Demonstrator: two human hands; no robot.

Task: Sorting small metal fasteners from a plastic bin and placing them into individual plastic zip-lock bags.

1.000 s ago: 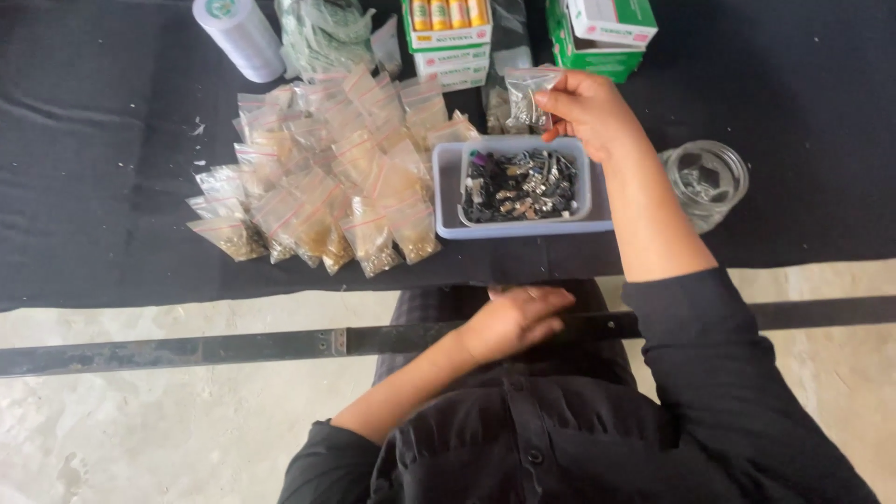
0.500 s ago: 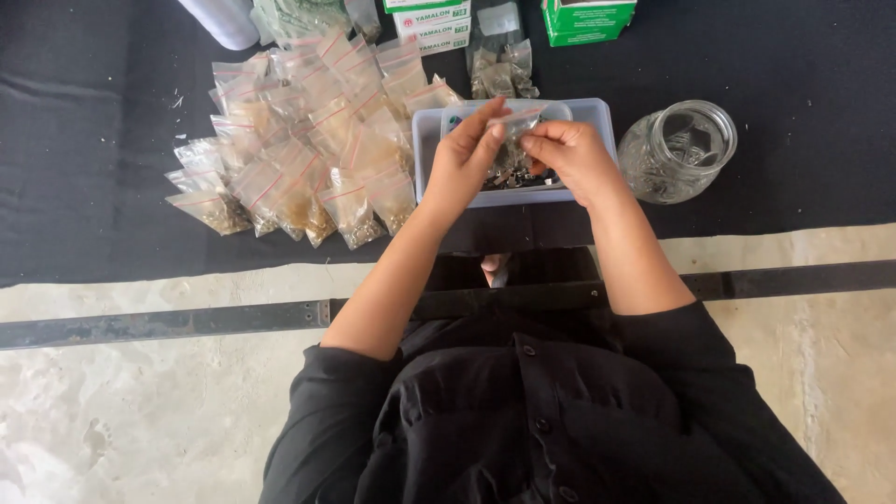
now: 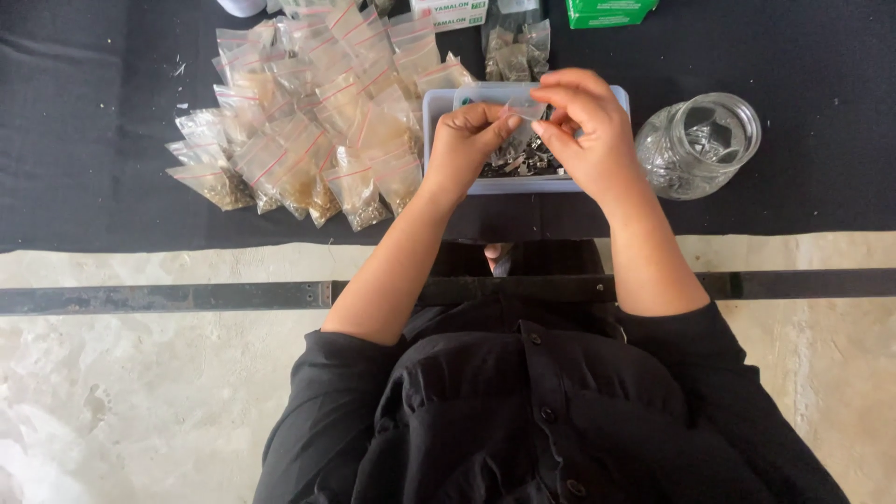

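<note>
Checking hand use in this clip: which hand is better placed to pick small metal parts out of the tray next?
Probably the left hand: it pinches only one edge of the small clear bag, directly over the parts in the tray. The right hand grips the bag from above.

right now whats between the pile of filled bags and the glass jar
In the head view, the pale blue tray of small metal parts sits between the bag pile and the glass jar. Both hands, left and right, hold a clear bag above it.
</note>
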